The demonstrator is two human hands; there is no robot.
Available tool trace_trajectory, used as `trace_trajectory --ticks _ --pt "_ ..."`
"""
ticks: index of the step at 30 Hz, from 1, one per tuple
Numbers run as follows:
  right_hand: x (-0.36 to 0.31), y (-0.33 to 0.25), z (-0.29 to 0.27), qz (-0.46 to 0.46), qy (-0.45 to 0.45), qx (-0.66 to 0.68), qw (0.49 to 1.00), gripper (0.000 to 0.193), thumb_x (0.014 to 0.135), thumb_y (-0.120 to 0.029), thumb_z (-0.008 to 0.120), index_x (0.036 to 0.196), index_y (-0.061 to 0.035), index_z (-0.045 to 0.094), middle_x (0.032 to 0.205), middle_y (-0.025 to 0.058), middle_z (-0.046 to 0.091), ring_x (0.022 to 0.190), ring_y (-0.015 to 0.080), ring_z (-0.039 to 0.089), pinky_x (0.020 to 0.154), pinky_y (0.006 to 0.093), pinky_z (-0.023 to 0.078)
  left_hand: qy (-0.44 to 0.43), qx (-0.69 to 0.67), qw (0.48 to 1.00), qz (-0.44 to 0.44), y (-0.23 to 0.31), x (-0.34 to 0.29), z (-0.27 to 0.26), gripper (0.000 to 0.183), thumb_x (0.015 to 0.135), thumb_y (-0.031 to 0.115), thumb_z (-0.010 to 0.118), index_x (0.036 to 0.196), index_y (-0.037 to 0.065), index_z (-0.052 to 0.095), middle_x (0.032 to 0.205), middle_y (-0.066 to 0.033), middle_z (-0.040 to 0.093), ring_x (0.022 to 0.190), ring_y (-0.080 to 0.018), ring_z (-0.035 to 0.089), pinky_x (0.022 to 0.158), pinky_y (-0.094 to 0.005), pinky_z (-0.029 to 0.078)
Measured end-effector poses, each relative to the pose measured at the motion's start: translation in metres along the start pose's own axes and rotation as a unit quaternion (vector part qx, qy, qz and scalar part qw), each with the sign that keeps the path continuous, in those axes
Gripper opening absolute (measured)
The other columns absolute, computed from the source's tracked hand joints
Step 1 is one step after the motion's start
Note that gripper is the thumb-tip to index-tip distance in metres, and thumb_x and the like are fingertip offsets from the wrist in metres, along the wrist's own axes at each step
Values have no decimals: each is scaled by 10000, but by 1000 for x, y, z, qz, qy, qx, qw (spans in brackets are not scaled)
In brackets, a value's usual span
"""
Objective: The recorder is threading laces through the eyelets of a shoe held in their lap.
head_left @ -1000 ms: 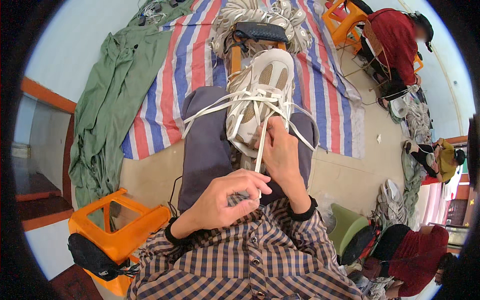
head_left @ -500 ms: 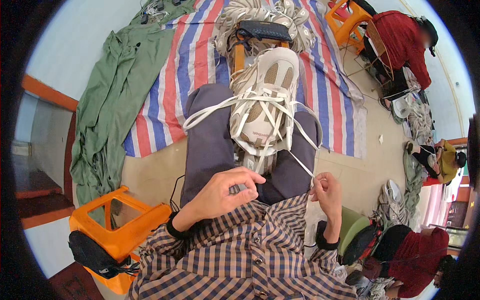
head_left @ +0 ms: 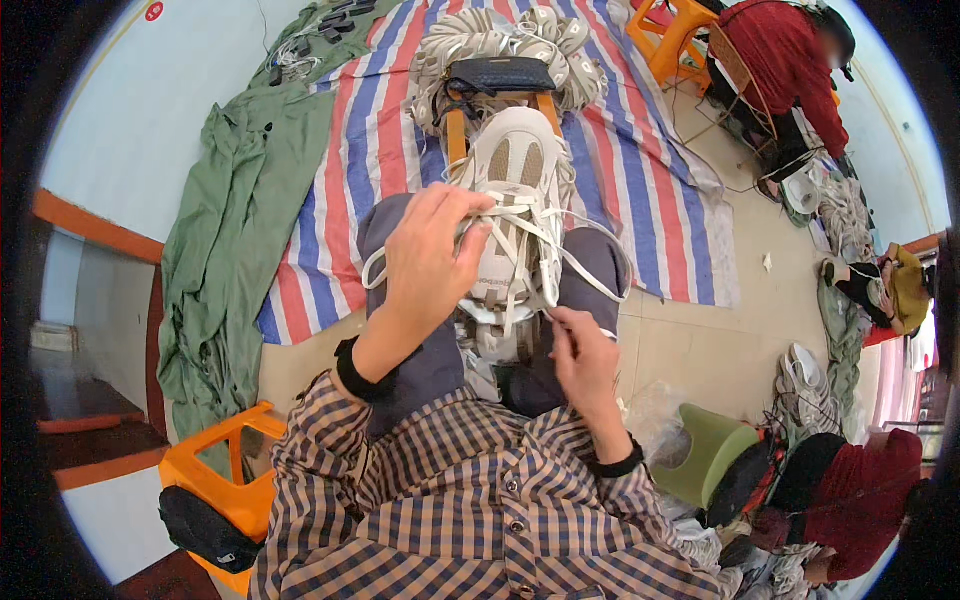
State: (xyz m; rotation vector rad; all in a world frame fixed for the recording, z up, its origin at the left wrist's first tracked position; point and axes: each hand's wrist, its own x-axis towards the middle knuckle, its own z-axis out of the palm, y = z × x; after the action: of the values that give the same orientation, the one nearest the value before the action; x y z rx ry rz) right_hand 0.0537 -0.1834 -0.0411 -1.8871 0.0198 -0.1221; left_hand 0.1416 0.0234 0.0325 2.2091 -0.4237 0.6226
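Observation:
A white and beige sneaker (head_left: 518, 170) rests on my lap, toe pointing away, with white laces (head_left: 590, 275) looped loosely across it. My left hand (head_left: 430, 255) lies over the shoe's left side, fingers closed on the laces near the eyelets. My right hand (head_left: 580, 355) sits just below the shoe's heel end, pinching a lace end between thumb and fingers. My dark trousers (head_left: 400, 240) show on both sides of the shoe.
A red, white and blue striped tarp (head_left: 640, 150) covers the floor ahead, with a heap of pale shoes (head_left: 480, 40) and a green cloth (head_left: 240, 200) to the left. An orange stool (head_left: 215, 480) stands at lower left. Two people in red work at the right.
My left hand rose from my lap onto the shoe's laces. My right hand came back in from the far right to just below the shoe.

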Motion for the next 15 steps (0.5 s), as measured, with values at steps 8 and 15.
trace_trajectory --ticks 8,15 --pt "2 5 5 -154 28 -157 975 222 820 27 618 1013 -78 656 848 84 656 651 232 647 553 304 480 -43 95 994 13 4 16 0 162 746 47 672 883 66 586 893 -101 561 889 -310 575 749 -397 461" --pt "2 7 5 -148 29 -133 980 176 857 -15 626 1022 -59 664 743 86 636 584 186 623 536 283 466 -36 124 991 45 5 18 0 156 743 43 666 874 60 583 890 -116 578 869 -316 585 752 -379 465"
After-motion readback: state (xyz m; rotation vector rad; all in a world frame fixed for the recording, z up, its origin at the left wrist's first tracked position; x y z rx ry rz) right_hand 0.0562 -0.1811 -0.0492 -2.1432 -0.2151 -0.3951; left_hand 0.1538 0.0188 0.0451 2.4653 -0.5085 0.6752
